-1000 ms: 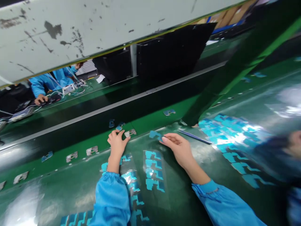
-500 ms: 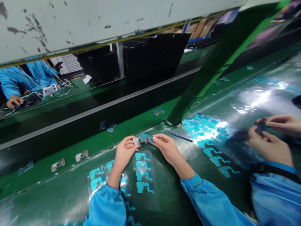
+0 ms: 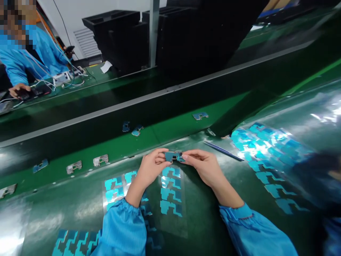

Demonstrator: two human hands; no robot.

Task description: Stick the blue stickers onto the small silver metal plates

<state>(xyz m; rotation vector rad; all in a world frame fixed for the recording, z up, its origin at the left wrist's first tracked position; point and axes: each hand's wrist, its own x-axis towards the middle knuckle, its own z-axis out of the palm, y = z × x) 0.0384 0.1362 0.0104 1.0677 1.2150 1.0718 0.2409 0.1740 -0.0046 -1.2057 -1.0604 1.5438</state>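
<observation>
Between my two hands is a small circuit board [image 3: 170,156] with a blue face turned up and a notch in its lower edge. My left hand [image 3: 155,164] pinches its left end between thumb and fingers. At the other end, my right hand [image 3: 201,161] grips the board with thumb and fingertips. Just below them lies a clear sheet of blue die-cut stickers [image 3: 170,195]. A second sticker sheet [image 3: 113,188] is partly covered by my left forearm. To the right of my right hand rests a pair of dark blue tweezers [image 3: 223,151].
Several loose boards [image 3: 100,160] lie along the green ledge beyond the bench. More blue stickers [image 3: 269,142] are spread at the right, beside a co-worker's blurred sleeve [image 3: 331,231]. Across the divider, a person in blue [image 3: 39,53] sits near black trays [image 3: 119,39].
The board in my hands has turned, from a silvery part showing at its left to a blue face up. The view has shifted, and the co-worker's hands at the right have mostly left it.
</observation>
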